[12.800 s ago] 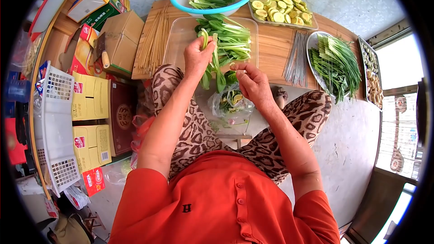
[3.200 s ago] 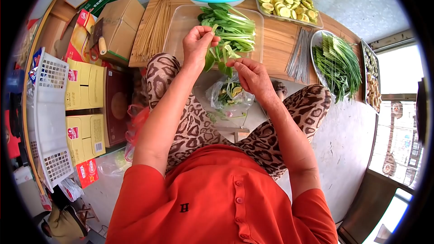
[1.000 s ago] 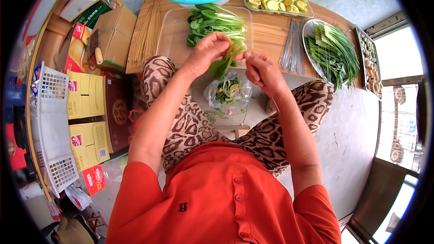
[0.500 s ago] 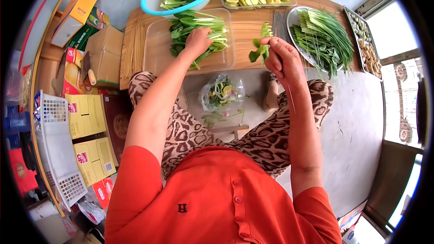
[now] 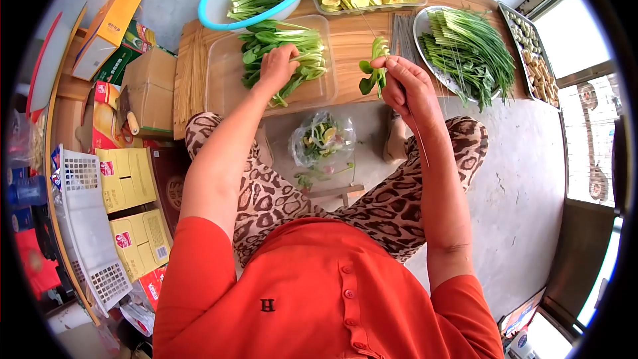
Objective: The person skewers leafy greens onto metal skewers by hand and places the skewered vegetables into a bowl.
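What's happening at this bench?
The right hand holds a thin skewer with folded leafy greens on it. The left hand is on the pile of greens in the clear tray. Sliced zucchini or similar, chives or similar and more greens in a basin sit around.

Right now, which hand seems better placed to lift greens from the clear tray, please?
Probably the left hand: it is at the leafy greens, while the right hand holds a thin skewer.

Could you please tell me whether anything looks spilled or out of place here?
Yes: a few green scraps appear to lie loose on the floor, just outside the clear plastic bag that holds more.
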{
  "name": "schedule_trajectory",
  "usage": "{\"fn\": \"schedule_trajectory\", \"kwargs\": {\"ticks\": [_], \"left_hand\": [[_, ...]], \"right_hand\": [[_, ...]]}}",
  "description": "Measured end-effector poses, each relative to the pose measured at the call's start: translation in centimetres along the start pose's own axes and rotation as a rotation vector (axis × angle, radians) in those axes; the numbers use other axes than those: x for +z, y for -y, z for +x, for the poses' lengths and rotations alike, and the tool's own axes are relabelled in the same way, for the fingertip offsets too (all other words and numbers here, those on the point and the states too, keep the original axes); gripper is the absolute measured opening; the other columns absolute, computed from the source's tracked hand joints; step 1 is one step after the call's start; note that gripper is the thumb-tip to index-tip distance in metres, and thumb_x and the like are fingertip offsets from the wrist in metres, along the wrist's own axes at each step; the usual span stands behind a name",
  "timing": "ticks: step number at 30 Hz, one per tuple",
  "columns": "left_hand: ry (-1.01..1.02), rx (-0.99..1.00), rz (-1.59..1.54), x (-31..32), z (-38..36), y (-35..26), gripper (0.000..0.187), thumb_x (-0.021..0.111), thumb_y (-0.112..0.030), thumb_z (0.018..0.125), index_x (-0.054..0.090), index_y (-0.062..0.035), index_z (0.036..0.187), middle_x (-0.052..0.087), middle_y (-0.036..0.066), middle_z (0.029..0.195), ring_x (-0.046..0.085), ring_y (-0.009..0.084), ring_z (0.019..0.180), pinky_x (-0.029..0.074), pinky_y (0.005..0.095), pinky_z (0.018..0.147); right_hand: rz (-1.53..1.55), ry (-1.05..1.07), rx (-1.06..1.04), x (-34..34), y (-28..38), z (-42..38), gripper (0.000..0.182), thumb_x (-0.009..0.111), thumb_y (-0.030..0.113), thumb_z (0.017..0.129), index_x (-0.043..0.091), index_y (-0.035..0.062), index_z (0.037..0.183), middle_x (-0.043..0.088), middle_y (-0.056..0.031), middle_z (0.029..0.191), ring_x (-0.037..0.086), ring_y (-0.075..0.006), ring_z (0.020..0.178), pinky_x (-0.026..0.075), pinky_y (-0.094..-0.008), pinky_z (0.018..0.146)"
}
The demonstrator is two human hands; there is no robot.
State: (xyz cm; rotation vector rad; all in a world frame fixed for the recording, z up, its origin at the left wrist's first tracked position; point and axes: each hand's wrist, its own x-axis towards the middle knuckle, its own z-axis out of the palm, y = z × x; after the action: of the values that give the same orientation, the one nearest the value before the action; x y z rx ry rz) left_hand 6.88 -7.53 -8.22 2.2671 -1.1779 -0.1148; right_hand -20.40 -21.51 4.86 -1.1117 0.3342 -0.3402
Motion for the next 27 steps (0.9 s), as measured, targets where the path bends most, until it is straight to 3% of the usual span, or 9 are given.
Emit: {"fn": "schedule_trajectory", "kwargs": {"ticks": [1,4,10,12,13,16,18,27], "left_hand": [[-0.003,-0.001,0.002,-0.4,0.2,0.4,0.025,0.073,-0.009,0.070,0.059,-0.0085,0.091,0.063,0.007,0.088,0.058,0.0285,0.092,0.042,0.0427,0.083],[0.025,-0.002,-0.201,-2.1,0.9,1.2,0.022,0.072,-0.008,0.073,0.057,-0.0036,0.087,0.062,0.006,0.076,0.059,0.0177,0.071,0.046,0.0321,0.069],[-0.050,0.041,-0.215,-3.8,2.1,3.1,0.018,0.065,-0.012,0.080,0.059,-0.0045,0.095,0.062,0.002,0.077,0.058,0.0118,0.072,0.046,0.0288,0.068],[-0.059,-0.043,-0.368,-4.4,2.8,4.0,0.020,0.061,-0.013,0.084,0.060,-0.0044,0.102,0.063,0.001,0.078,0.058,0.0093,0.072,0.046,0.0254,0.069],[-0.119,-0.063,-0.432,-5.7,2.5,2.6,0.022,0.061,-0.018,0.084,0.061,-0.0071,0.102,0.062,0.004,0.074,0.058,0.0134,0.066,0.046,0.0301,0.064],[-0.215,-0.082,-0.704,-8.3,3.3,2.1,0.018,0.053,-0.016,0.093,0.061,-0.0031,0.102,0.061,0.000,0.073,0.055,0.0080,0.064,0.045,0.0235,0.062],[-0.284,-0.128,-0.905,-10.4,3.0,0.8,0.020,0.052,-0.016,0.094,0.060,-0.0021,0.105,0.059,0.002,0.077,0.056,0.0107,0.068,0.047,0.0253,0.063],[-0.181,-0.239,-1.383,-11.9,-0.9,-1.9,0.023,0.059,-0.002,0.087,0.048,-0.0052,0.108,0.055,0.007,0.089,0.056,0.0167,0.070,0.048,0.0296,0.057]], "right_hand": [[-0.007,-0.001,0.005,0.1,0.0,0.0,0.025,0.045,0.018,0.098,0.061,-0.0006,0.099,0.036,0.0045,0.048,0.026,-0.0039,0.038,0.019,-0.0193,0.037],[-0.017,0.006,0.025,0.4,-0.2,0.3,0.024,0.045,0.018,0.098,0.061,-0.0005,0.099,0.037,0.0043,0.048,0.026,-0.0039,0.038,0.018,-0.0195,0.037],[-0.042,0.015,0.026,0.9,-1.0,0.9,0.024,0.045,0.018,0.097,0.061,-0.0003,0.099,0.037,0.0042,0.049,0.026,-0.0040,0.037,0.019,-0.0194,0.036],[-0.044,0.018,0.029,0.9,-1.2,1.0,0.024,0.045,0.018,0.097,0.061,-0.0003,0.100,0.037,0.0041,0.049,0.026,-0.0040,0.037,0.019,-0.0194,0.036],[-0.044,0.020,0.033,1.0,-1.2,1.1,0.024,0.045,0.018,0.097,0.061,-0.0004,0.100,0.037,0.0040,0.049,0.026,-0.0041,0.037,0.019,-0.0194,0.036],[-0.066,0.015,0.034,1.3,-1.4,1.3,0.024,0.045,0.017,0.097,0.061,-0.0006,0.100,0.037,0.0038,0.049,0.026,-0.0043,0.037,0.019,-0.0197,0.036],[-0.076,0.020,0.038,1.6,-1.5,1.3,0.024,0.045,0.018,0.097,0.061,-0.0007,0.100,0.037,0.0038,0.049,0.027,-0.0044,0.037,0.019,-0.0198,0.036],[-0.102,0.075,0.078,2.6,-2.5,1.1,0.025,0.045,0.019,0.097,0.060,-0.0013,0.100,0.038,0.0034,0.048,0.027,-0.0048,0.037,0.019,-0.0203,0.035]]}}
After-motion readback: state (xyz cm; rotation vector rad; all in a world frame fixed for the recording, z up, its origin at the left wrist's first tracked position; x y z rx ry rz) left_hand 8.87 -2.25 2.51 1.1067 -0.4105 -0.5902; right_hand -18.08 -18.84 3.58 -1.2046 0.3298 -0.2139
